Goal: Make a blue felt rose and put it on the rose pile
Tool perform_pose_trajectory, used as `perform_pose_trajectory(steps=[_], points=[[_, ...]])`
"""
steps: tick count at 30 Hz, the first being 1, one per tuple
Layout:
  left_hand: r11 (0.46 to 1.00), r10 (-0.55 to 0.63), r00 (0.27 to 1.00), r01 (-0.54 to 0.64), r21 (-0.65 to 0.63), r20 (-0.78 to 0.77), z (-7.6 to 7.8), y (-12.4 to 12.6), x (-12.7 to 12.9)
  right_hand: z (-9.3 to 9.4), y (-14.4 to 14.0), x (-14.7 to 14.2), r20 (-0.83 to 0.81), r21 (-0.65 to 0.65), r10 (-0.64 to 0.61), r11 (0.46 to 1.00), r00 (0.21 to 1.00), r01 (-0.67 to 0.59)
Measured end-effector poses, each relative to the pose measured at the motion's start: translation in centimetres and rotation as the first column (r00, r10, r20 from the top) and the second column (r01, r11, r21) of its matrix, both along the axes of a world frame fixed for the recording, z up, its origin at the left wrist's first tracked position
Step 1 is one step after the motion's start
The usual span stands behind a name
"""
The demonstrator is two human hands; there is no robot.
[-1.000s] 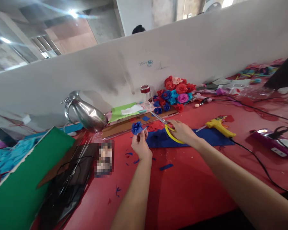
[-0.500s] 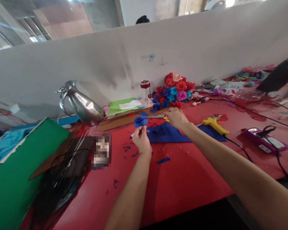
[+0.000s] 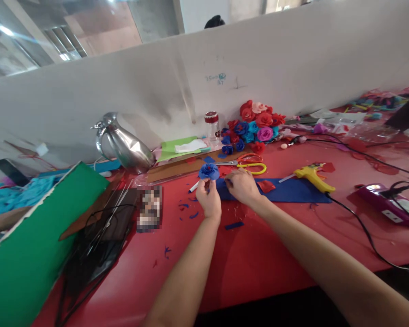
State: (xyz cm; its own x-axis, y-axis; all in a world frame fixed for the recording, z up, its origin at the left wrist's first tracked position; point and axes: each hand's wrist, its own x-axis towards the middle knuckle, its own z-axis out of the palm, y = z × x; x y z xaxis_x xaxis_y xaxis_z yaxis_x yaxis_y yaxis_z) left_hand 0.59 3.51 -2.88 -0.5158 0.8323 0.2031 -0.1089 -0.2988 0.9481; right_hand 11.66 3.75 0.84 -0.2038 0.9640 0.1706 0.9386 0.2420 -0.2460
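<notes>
Because my left hand [image 3: 209, 200] pinches the blue felt flower [image 3: 209, 171] only at its base, with thumb and fingertips pressed together under the petals, I judge that the roll could loosen and open if the pinch slips. The flower is raised just above the red desk [image 3: 259, 254], beside the near-left end of the blue felt sheet [image 3: 293, 190]. My right hand [image 3: 241, 186] lies palm down on that sheet, its fingers [image 3: 229, 182] curled and touching the felt close to the flower; whether they pinch a piece, I cannot tell.

A second risk, as I judge it, is the glue gun [image 3: 311, 176]. It rests on the far end of the same sheet, with its cord running toward my right forearm, so a wide move of that arm could catch the cord and drag the nozzle across the felt. The scissors [image 3: 250, 163] lie just behind the sheet, blades pointing left, near to my right hand, and a careless reach may meet them.

Both forearms stretch forward from the lower edge, wrists nearly straight, hands close together, almost touching.
</notes>
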Motion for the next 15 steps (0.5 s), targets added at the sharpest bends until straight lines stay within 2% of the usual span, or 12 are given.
perform_pose_trajectory(steps=[2, 5, 7, 10, 13, 15], points=[[0.998, -0.055, 0.997, 0.055, -0.010, 0.057, 0.0, -0.1, 0.3, 0.2, -0.1, 0.7, -0.082, 0.050, -0.023, 0.998, 0.996, 0.027], [0.993, -0.116, 0.992, 0.116, 0.011, 0.040, 0.2, -0.5, 0.7, 0.1, -0.6, 2.1, -0.368, 0.158, -0.057, 0.980, 0.928, 0.123], [0.991, -0.131, 0.991, 0.131, 0.029, 0.004, 0.5, -0.8, 0.8, -0.3, -0.9, 2.9, -0.601, 0.148, -0.097, 0.962, 0.793, 0.230], [0.988, -0.156, 0.987, 0.156, 0.002, -0.040, 0.9, -1.2, 0.9, -1.3, -0.9, 3.6, -0.851, -0.010, -0.159, 0.958, 0.500, 0.288], [0.981, -0.191, 0.978, 0.188, -0.049, -0.082, 1.2, -1.5, 1.0, -2.0, -0.5, 3.6, -0.945, -0.141, -0.206, 0.958, 0.256, 0.250], [0.975, -0.216, 0.973, 0.211, -0.073, -0.083, 1.2, -1.5, 1.2, -2.1, -0.3, 3.3, -0.960, -0.201, -0.232, 0.960, 0.155, 0.193]])
